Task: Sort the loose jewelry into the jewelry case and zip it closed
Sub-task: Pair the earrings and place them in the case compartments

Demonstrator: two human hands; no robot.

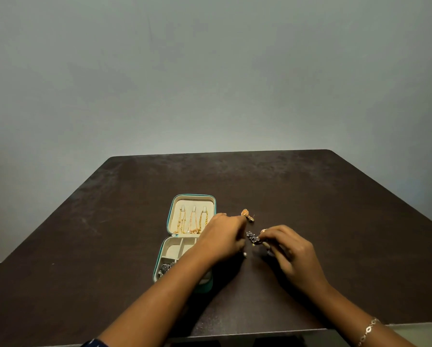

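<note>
A teal jewelry case (171,216) lies open on the dark table, its cream lid holding three gold chains (191,222). A dark sparkly piece (165,267) sits in a front compartment of the tray. My right hand (288,249) pinches a dark silver beaded earring (253,237) just right of the case. My left hand (222,237) reaches across the case's right side, fingertips close to that earring; what it grips is hidden. A gold earring (247,214) lies on the table beyond my hands. A small pearl (245,254) shows under my left hand.
The dark brown table (335,209) stretches wide to the right and back, ending at a plain grey wall. Another gold piece (263,231) peeks above my right fingers. A bracelet (367,330) circles my right wrist.
</note>
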